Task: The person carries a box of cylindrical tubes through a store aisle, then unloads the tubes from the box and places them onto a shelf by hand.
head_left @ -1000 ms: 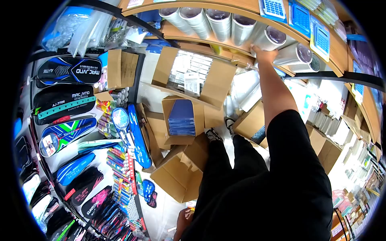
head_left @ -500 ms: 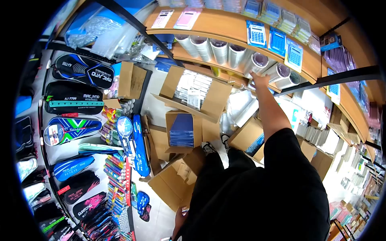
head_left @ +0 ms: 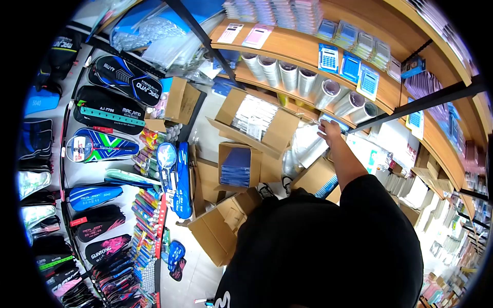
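My right hand [head_left: 330, 131] reaches forward below the shelf of clear rolls, its fingers apart and slightly bent. Nothing shows plainly in its grasp. Just left of the fingers lies clear plastic-wrapped material [head_left: 307, 139]. Above the hand, a clear roll [head_left: 327, 91] leans out from the row on the lower shelf, beside another tilted roll [head_left: 350, 103]. My left hand is out of sight; a small white and red item [head_left: 204, 301] shows at the bottom edge, and I cannot make out what it is.
Open cartons stand on the floor: one with white packets [head_left: 255, 117], one with blue packs [head_left: 236, 167], and another lower down [head_left: 215, 231]. Packaged calculators [head_left: 328, 57] line the shelf edge. Racket bags [head_left: 110, 110] lie at left. A black shelf post [head_left: 400, 110] crosses at right.
My right hand has come down, away from the clear rolls, to beside the plastic-wrapped material. My left hand has left the bottom of the view. My body leans further forward, covering my legs.
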`<action>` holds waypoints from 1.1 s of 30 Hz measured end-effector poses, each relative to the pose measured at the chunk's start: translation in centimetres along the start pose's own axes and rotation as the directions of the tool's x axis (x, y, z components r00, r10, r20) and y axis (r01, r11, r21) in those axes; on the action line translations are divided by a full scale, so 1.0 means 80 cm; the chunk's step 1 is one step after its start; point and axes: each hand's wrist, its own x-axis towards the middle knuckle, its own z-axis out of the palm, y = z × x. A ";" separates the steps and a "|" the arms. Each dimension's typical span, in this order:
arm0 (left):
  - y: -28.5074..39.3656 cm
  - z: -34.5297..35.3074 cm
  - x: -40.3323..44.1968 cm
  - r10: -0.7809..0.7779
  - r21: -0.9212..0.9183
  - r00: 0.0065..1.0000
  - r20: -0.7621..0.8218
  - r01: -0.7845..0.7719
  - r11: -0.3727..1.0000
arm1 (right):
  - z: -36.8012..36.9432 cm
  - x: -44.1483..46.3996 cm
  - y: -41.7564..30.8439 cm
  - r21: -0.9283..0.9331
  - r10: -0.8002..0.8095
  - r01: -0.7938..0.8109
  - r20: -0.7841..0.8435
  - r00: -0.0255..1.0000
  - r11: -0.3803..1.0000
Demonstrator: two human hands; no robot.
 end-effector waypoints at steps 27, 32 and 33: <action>0.055 -0.063 0.150 0.225 0.088 0.943 0.246 -0.252 0.964 | 0.060 -0.641 -0.210 0.351 -0.205 0.685 0.935 -0.288 0.638; 0.077 -0.084 0.202 0.267 0.110 0.903 0.337 -0.320 0.941 | 0.071 -0.655 -0.189 0.292 -0.233 0.725 0.955 -0.184 0.624; 0.081 -0.086 0.212 0.275 0.112 0.894 0.354 -0.333 0.936 | 0.073 -0.654 -0.187 0.266 -0.234 0.741 0.961 -0.150 0.617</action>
